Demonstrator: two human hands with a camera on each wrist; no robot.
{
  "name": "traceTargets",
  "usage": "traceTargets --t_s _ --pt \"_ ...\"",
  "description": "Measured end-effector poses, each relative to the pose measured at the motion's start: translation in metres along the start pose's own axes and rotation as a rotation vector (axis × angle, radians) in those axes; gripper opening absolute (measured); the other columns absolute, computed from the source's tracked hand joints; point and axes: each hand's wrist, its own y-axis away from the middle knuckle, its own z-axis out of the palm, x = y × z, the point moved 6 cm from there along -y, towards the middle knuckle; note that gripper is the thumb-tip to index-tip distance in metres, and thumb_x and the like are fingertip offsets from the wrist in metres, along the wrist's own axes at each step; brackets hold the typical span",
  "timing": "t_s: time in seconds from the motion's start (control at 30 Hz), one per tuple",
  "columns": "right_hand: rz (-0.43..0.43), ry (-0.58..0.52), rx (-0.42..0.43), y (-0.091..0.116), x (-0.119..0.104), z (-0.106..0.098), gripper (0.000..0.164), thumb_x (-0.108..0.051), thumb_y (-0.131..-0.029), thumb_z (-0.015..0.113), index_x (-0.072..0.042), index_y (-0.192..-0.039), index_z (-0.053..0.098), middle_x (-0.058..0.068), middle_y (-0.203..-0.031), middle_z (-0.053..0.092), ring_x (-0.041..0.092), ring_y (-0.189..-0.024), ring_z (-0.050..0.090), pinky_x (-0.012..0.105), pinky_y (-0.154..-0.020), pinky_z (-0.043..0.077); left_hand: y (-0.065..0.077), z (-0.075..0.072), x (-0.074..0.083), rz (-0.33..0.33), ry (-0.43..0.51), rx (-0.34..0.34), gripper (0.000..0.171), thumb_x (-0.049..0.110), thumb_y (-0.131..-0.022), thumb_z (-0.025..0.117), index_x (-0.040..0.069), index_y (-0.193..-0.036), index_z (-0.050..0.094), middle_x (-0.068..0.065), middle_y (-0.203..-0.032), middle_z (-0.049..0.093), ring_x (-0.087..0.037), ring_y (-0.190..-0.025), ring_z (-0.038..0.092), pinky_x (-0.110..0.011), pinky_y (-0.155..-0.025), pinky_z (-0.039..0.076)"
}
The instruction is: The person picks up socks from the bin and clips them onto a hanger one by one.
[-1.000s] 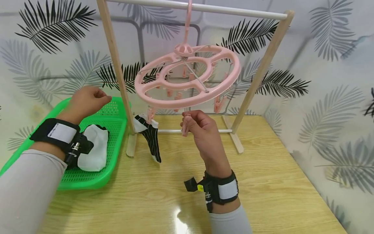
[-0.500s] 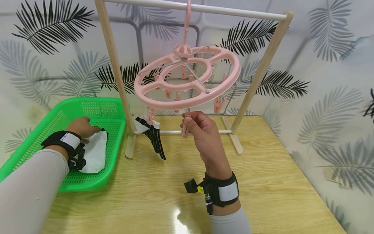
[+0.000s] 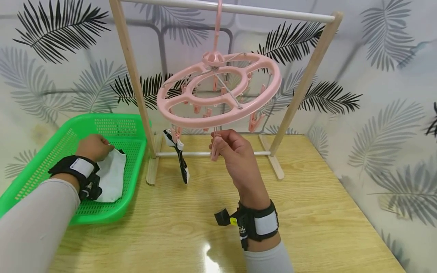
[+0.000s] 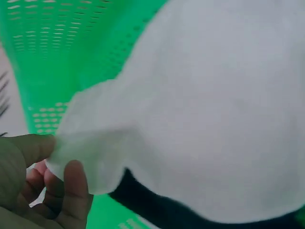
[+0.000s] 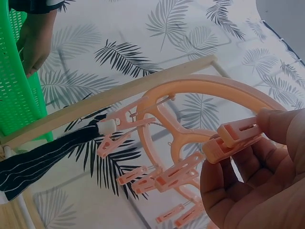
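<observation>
Inside the green basket (image 3: 133,182), my left hand (image 3: 93,147) pinches a corner of a white piece of cloth (image 3: 110,176). The left wrist view shows that cloth (image 4: 205,105) spread wide with a dark item (image 4: 157,205) under it; its exact kind is unclear. My right hand (image 3: 235,151) grips a pink clothespin (image 3: 214,148) below the rim of a round pink hanger (image 3: 205,122). In the right wrist view the clothespin (image 5: 233,138) sits between thumb and fingers. A black sock (image 3: 182,163) with white stripes hangs from clothespins at the hanger's left.
The hanger hooks over the white top bar (image 3: 280,14) of a wooden rack standing on the table (image 3: 191,235). Several other pink clothespins dangle under the ring. The rack's left post (image 3: 131,72) rises beside the basket; a leaf-patterned wall covering (image 3: 385,125) lies behind.
My left hand has come down from above the basket and now pinches the white cloth. The hanging sock has turned edge-on. My right hand stays almost still on its clothespin.
</observation>
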Motion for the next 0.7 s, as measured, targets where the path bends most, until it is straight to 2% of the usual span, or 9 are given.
traceTargets --t_s 0.1,0.17,0.23,0.3,0.4,0.57,0.7 --pt "-0.001 0.005 -0.002 0.000 -0.001 0.000 0.020 -0.007 -0.103 0.052 0.007 -0.113 0.060 0.008 -0.083 0.059 0.021 -0.078 0.057 0.031 -0.077 0.052 0.002 -0.006 0.010 0.010 0.011 -0.024 0.025 0.019 -0.096 0.058 0.000 -0.079 0.059 -0.010 -0.067 0.061 -0.026 -0.060 0.058 -0.038 -0.056 0.044" --pt "0.001 0.011 -0.001 0.000 -0.001 -0.001 0.020 -0.008 -0.103 0.052 0.007 -0.114 0.060 0.008 -0.082 0.059 0.021 -0.081 0.058 0.031 -0.077 0.052 0.006 -0.011 0.019 0.010 0.040 -0.048 0.024 0.018 -0.097 0.056 -0.004 -0.089 0.059 -0.014 -0.073 0.064 -0.028 -0.063 0.062 -0.040 -0.058 0.047" --pt "0.001 0.015 -0.003 0.000 -0.001 -0.001 0.020 -0.008 -0.103 0.052 0.007 -0.114 0.060 0.007 -0.081 0.059 0.023 -0.082 0.058 0.032 -0.077 0.052 0.010 -0.017 0.029 0.021 0.063 -0.039 0.027 0.018 -0.098 0.055 -0.008 -0.096 0.058 -0.021 -0.083 0.065 -0.032 -0.069 0.064 -0.042 -0.060 0.048" --pt "0.003 0.018 -0.001 0.000 -0.002 -0.002 0.020 -0.009 -0.103 0.052 0.006 -0.114 0.061 0.007 -0.080 0.059 0.025 -0.083 0.059 0.032 -0.079 0.052 0.015 -0.023 0.037 0.026 0.092 -0.011 0.030 0.019 -0.099 0.053 -0.011 -0.104 0.057 -0.028 -0.097 0.063 -0.038 -0.080 0.063 -0.045 -0.065 0.049" --pt "0.002 0.020 -0.002 0.000 -0.002 -0.002 0.020 -0.009 -0.103 0.053 0.006 -0.114 0.061 0.007 -0.081 0.059 0.026 -0.083 0.058 0.032 -0.080 0.052 0.024 -0.033 0.052 0.055 0.122 0.064 0.033 0.018 -0.100 0.052 -0.012 -0.113 0.056 -0.032 -0.109 0.058 -0.043 -0.091 0.057 -0.049 -0.071 0.047" --pt "0.006 0.017 -0.004 0.001 -0.002 -0.002 0.020 -0.009 -0.103 0.053 0.006 -0.114 0.061 0.007 -0.078 0.059 0.023 -0.084 0.059 0.033 -0.081 0.052 0.042 -0.048 0.079 0.096 0.145 0.142 0.037 0.016 -0.099 0.051 -0.012 -0.123 0.056 -0.030 -0.112 0.057 -0.043 -0.097 0.055 -0.051 -0.075 0.045" --pt "0.005 0.016 -0.004 0.002 -0.001 -0.002 0.020 -0.008 -0.103 0.053 0.006 -0.114 0.060 0.007 -0.076 0.058 0.022 -0.084 0.059 0.034 -0.082 0.052 0.061 -0.060 0.108 0.128 0.135 0.224 0.036 0.016 -0.100 0.051 -0.009 -0.125 0.059 -0.030 -0.114 0.061 -0.041 -0.094 0.058 -0.051 -0.074 0.046"
